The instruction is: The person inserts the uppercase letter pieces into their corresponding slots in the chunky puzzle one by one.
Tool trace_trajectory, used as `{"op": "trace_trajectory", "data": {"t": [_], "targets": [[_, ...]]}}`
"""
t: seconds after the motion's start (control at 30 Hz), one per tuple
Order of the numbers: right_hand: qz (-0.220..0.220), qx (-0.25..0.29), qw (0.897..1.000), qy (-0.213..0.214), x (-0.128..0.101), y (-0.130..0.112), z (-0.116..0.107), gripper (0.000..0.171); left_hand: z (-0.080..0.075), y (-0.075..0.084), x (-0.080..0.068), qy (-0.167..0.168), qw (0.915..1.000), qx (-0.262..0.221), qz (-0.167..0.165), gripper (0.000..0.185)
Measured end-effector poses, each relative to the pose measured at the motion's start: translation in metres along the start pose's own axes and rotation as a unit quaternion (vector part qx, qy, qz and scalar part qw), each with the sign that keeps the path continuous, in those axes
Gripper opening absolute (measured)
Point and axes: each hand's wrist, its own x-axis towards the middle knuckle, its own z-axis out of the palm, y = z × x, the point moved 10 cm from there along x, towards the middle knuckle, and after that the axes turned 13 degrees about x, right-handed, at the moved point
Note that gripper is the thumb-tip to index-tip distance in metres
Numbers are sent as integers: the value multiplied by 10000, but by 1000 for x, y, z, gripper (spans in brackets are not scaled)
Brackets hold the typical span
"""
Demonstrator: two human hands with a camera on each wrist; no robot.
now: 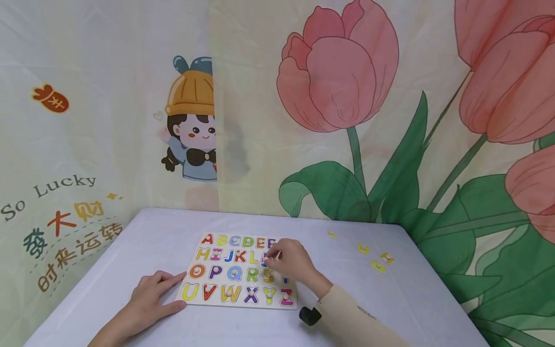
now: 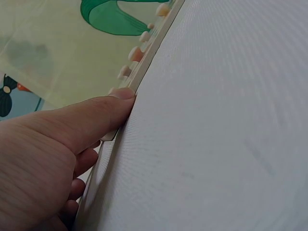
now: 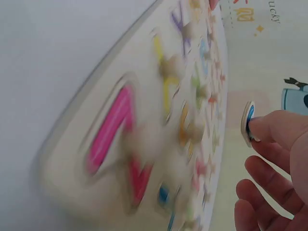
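Note:
An alphabet puzzle board lies flat, with coloured knobbed letters set in rows. My right hand is above its right half. In the right wrist view its thumb and index finger pinch a small blue letter piece, raised off the board; which letter it is I cannot tell. My left hand is at the board's left side, index finger stretched along the edge and thumb near the front corner. Close up in the left wrist view, the thumb presses on the board's rim.
Several loose yellow letter pieces, among them a U-shaped one and an H-shaped one, lie to the right of the board on the white tablecloth. A patterned curtain hangs right behind the table.

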Motion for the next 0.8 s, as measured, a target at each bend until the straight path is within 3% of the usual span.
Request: {"op": "trace_trajectory", "data": {"t": [0.23,0.47,0.8], "targets": [[185,105,9998,-18,26,-22,29,11,1,3,1,-65,10000,-10,19,85],[667,190,9976,-84,47,-23,56,11,-2,3,2,-66,9999,80,7,86],[743,116,9971,-91,63,-27,82,13,2,-1,3,-204,9998,28,-61,87]]}}
